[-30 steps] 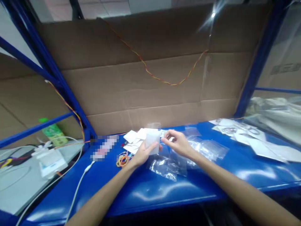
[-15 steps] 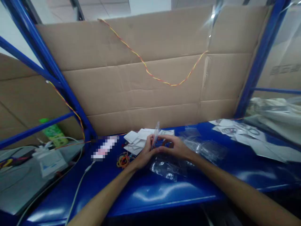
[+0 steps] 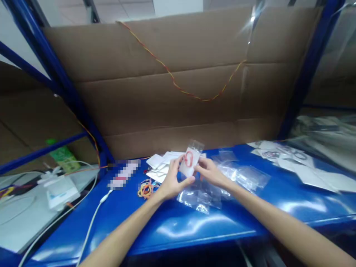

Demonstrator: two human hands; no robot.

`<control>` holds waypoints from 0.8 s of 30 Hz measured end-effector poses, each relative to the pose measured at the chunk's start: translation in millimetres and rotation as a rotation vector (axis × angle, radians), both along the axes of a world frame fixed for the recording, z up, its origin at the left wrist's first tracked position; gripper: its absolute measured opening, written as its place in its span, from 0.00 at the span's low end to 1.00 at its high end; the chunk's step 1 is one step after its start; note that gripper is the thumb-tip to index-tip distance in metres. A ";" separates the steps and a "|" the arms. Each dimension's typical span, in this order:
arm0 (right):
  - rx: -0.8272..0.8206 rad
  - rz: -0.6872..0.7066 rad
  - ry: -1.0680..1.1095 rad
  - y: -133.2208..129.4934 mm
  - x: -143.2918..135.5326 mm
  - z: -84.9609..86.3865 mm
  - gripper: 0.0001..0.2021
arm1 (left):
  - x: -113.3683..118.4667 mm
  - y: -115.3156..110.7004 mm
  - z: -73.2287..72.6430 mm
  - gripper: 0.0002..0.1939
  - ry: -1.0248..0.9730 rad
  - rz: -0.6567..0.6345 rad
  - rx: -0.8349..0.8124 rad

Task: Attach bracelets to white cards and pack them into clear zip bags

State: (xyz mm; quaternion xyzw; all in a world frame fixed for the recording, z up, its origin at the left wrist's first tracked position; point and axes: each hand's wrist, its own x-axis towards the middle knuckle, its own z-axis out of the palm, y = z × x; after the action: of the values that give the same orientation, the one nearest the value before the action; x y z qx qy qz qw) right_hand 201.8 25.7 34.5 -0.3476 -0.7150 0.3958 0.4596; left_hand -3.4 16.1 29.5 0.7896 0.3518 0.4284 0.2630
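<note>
A small clear plastic bag (image 3: 198, 145) is tilted upright above the table, with a white card (image 3: 187, 170) and a coiled red cord (image 3: 189, 158) showing in it. My left hand (image 3: 171, 181) holds the bag's left side with its fingers; its thumb stretches out below. On the lower right edge, my right hand (image 3: 210, 171) pinches the bag between thumb and fingers. Beneath my hands lie loose clear bags (image 3: 194, 198). Left of them sit a small heap of coloured cords (image 3: 147, 188) and a pile of white cards (image 3: 160, 163).
More clear bags (image 3: 251, 177) lie right of my right hand on the blue table (image 3: 211, 230). White cards with coiled cords (image 3: 280, 154) spread at the far right. A white cable (image 3: 91, 226) crosses the left side. Cardboard (image 3: 172, 111) walls off the back.
The bag was edge-on between my hands and now faces me, showing the card and red cord. My left thumb has moved away from my right hand.
</note>
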 end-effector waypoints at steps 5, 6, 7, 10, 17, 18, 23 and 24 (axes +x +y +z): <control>-0.053 0.013 0.025 5.7 2.2 -1.3 0.13 | -0.2 9.4 -4.6 0.27 -0.173 0.004 -0.092; -0.059 0.016 0.025 5.8 2.7 -1.1 0.14 | 0.3 10.9 -4.9 0.26 -0.212 0.011 -0.110; -0.064 0.019 0.025 5.7 3.1 -0.8 0.14 | 0.8 12.0 -4.7 0.25 -0.245 0.016 -0.128; -0.067 0.031 0.014 4.2 4.0 -0.5 0.16 | 1.8 13.3 -1.5 0.21 -0.272 0.016 -0.151; -0.055 0.074 -0.045 2.7 5.4 -0.1 0.25 | -0.3 12.4 2.9 0.20 -0.243 0.042 -0.166; -0.049 0.078 -0.051 2.5 5.8 0.6 0.26 | -0.3 12.6 2.1 0.20 -0.242 0.038 -0.172; -0.018 0.089 -0.061 1.0 8.1 5.3 0.25 | -0.5 15.0 -1.3 0.19 -0.265 0.040 -0.200; -0.009 0.075 -0.050 1.4 8.5 5.6 0.23 | -0.7 15.5 -1.5 0.19 -0.274 0.047 -0.209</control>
State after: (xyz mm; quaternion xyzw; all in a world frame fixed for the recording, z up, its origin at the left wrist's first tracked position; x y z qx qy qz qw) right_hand 210.3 27.1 40.1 -0.3323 -0.7371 0.4071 0.4248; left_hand -4.1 31.5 28.0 0.6839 0.3734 0.4991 0.3791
